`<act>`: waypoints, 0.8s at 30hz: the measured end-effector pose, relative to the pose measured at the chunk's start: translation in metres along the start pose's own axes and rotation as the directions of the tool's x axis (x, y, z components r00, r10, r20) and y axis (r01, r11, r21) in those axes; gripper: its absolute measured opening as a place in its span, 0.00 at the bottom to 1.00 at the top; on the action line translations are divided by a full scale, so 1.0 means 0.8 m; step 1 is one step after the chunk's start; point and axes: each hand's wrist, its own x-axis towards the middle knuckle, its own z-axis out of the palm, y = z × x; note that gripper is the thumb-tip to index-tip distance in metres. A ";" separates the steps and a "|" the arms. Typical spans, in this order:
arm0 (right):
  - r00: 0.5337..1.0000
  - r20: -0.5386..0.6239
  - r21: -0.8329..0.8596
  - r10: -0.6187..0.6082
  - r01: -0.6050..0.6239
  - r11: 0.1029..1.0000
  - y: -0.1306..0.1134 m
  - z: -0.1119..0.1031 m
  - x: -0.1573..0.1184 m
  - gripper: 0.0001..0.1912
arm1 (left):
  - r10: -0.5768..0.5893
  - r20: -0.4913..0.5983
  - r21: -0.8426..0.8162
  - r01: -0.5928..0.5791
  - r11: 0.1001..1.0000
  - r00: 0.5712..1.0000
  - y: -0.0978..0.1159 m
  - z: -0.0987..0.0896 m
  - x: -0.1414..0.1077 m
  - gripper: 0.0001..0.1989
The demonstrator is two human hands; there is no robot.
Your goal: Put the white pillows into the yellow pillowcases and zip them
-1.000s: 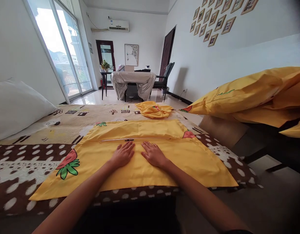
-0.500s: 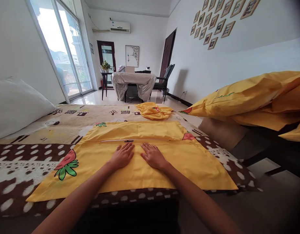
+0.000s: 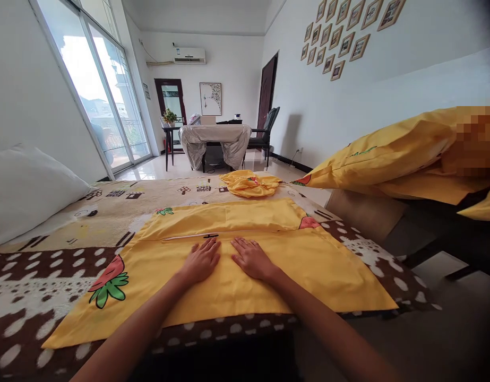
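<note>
A yellow pillowcase (image 3: 237, 286) with printed red fruit and green leaves is spread flat across the bed in front of me. My left hand (image 3: 200, 260) lies palm down on it, fingers stretched forward. Beside it, a short gap away, my right hand (image 3: 250, 258) also rests flat with its fingers extended. Just beyond my fingertips, a slit-like opening (image 3: 185, 236) runs across the cloth, with a small dark mark (image 3: 211, 235) near my left fingers. Neither hand grips anything.
A patterned blanket (image 3: 37, 265) covers the bed. A white pillow (image 3: 29, 191) lies at left, a crumpled yellow cloth (image 3: 248, 184) at the far edge. More yellow bedding (image 3: 388, 143) is heaped at right. Beyond stand a covered table (image 3: 213, 132) and a black chair (image 3: 264, 135).
The camera view has shifted slightly, so the room appears lower and further left. Both hands stay flat on the pillowcase in nearly the same place.
</note>
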 end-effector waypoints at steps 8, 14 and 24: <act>0.999 0.037 0.032 -0.030 0.029 0.999 0.015 -0.008 0.000 0.30 | 0.020 0.030 0.000 -0.020 1.000 0.999 -0.003 -0.004 0.001 0.28; 0.999 0.038 0.024 -0.033 0.032 0.999 0.019 -0.010 -0.001 0.29 | 0.036 0.031 -0.004 -0.036 0.999 0.999 -0.005 -0.005 0.002 0.28; 1.000 0.031 -0.011 -0.001 0.002 1.000 0.047 -0.018 -0.008 0.29 | 0.059 0.028 -0.002 -0.059 0.998 0.998 -0.016 -0.005 -0.002 0.29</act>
